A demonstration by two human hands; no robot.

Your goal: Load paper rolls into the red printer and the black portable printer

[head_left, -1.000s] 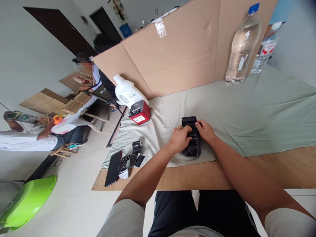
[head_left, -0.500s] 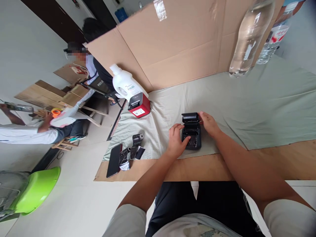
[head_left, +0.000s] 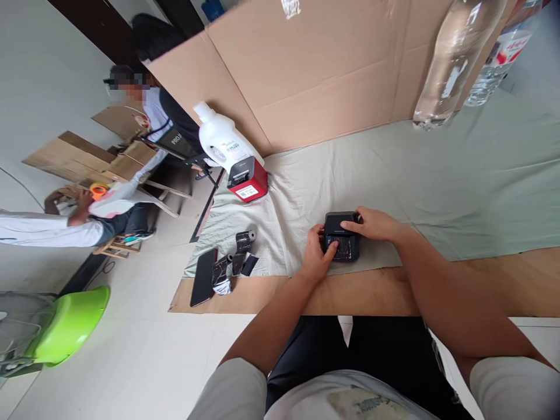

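Note:
A small black portable printer [head_left: 349,251] lies on the cloth near the table's front edge, its hinged lid [head_left: 335,220] down over the top. My left hand [head_left: 315,254] grips the printer's left side, thumb on its front face and fingers along the edge. On the other side, my right hand [head_left: 374,224] holds the lid's right end, thumb on top and fingers at the far corner. To the left lie rolls of black paper [head_left: 243,242], partly unwound, beside a black smartphone [head_left: 204,277].
A red and black box-shaped device [head_left: 254,188] stands before a white jug [head_left: 225,140]. Cardboard [head_left: 324,76] walls the table's back. Clear bottles [head_left: 450,70] stand back right. At left, people sit by cardboard boxes [head_left: 72,157]; a green tub [head_left: 72,326] is on the floor.
The printer's lid has gone from raised to down. My right hand has moved onto it, thumb now on top; my left hand keeps its grip on the side.

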